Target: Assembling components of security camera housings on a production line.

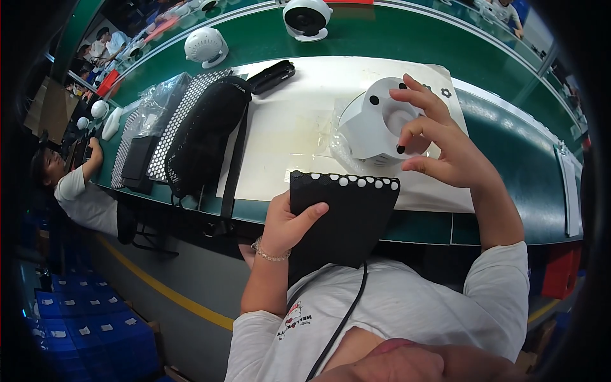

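The left hand (287,219) grips a black sheet (340,219) by its left edge, thumb clamped across the face and fingers behind; a row of white round pads lines the sheet's top edge. The sheet stands at the near edge of the green bench (509,165). The right hand (439,137) rests on a white round housing (375,127), fingers spread and curled over its top. The housing sits on a pale mat (293,127), partly on clear plastic film. Black mesh grilles (203,134) lie to the left.
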Motion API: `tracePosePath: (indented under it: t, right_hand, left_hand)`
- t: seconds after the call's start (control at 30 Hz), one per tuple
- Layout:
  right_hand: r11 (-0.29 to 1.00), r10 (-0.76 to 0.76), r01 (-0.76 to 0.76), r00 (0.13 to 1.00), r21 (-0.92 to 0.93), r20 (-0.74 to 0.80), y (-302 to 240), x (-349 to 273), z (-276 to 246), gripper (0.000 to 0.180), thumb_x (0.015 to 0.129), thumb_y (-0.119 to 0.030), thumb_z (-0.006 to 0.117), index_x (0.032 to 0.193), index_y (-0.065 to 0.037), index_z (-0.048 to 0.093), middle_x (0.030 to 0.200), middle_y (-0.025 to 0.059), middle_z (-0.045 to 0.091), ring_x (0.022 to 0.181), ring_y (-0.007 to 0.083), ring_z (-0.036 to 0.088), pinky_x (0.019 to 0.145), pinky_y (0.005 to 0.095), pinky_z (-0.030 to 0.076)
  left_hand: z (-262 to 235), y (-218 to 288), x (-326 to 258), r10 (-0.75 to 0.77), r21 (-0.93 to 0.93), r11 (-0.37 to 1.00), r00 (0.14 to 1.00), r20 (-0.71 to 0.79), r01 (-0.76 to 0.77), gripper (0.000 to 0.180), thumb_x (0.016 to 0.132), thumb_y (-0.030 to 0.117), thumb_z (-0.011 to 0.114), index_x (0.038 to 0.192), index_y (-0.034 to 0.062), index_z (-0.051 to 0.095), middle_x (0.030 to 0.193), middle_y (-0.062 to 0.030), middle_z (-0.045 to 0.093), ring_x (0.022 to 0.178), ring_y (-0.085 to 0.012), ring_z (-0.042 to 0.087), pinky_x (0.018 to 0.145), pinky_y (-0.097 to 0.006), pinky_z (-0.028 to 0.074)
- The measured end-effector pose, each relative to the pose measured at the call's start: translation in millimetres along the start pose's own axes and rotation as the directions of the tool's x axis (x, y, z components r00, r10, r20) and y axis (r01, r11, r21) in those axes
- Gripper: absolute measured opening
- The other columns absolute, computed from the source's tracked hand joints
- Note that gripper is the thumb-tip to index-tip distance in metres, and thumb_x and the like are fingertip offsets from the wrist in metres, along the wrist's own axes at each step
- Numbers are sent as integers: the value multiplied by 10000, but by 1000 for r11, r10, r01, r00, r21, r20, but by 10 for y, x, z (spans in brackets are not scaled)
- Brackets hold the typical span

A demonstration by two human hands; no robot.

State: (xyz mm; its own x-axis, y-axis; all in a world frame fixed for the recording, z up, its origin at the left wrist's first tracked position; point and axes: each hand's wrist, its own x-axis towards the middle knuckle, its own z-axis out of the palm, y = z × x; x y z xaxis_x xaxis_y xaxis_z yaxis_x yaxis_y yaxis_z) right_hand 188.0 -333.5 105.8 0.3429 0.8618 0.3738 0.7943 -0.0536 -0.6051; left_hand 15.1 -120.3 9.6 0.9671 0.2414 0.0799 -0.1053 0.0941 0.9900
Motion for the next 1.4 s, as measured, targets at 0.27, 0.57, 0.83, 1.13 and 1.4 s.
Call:
tracePosePath:
  t: [0.27,0.57,0.83,1.13,1.4]
  right_hand:
    - [776,-371,292,928,-559,-30,-60,-32,35,178,681,-203,679,802,-124,574,1150,-9,535,1192,251,402,951,428,284]
    - [889,-336,313,942,-336,-12,-424,230,568,208,754,-169,621,947,-103,578,1046,40,572,1119,225,472,980,455,231]
    - [879,-335,318,942,-356,15,-415,348,777,143,741,-150,618,858,-84,569,995,25,573,1086,196,484,981,470,237]
    - [939,-277,284,959,-191,66,-443,313,763,108,752,-136,617,818,-102,539,998,26,554,1108,205,465,974,489,228]
    - [974,-190,174,976,-145,-102,-242,100,198,122,723,-43,614,775,-93,516,1126,72,502,1224,282,346,987,438,236]
  left_hand:
    - [5,10,1,-11,-22,1000,1000,-3,11,223,772,82,650,961,-19,591,858,-30,617,759,-81,549,675,-222,457]
    - [21,-40,-1,104,159,979,986,127,-124,171,746,50,653,897,-7,597,768,-35,621,697,-74,549,635,-222,450]
    - [34,-10,3,155,240,953,978,140,-185,154,728,19,640,873,10,586,785,-60,618,714,-108,569,649,-238,450]
    - [19,-83,0,201,350,901,962,184,-255,165,717,8,637,870,12,574,750,-81,603,682,-146,577,622,-247,449]
    - [20,-104,-2,177,359,908,974,141,-217,223,698,54,678,909,21,618,799,-87,632,705,-160,596,647,-253,456]
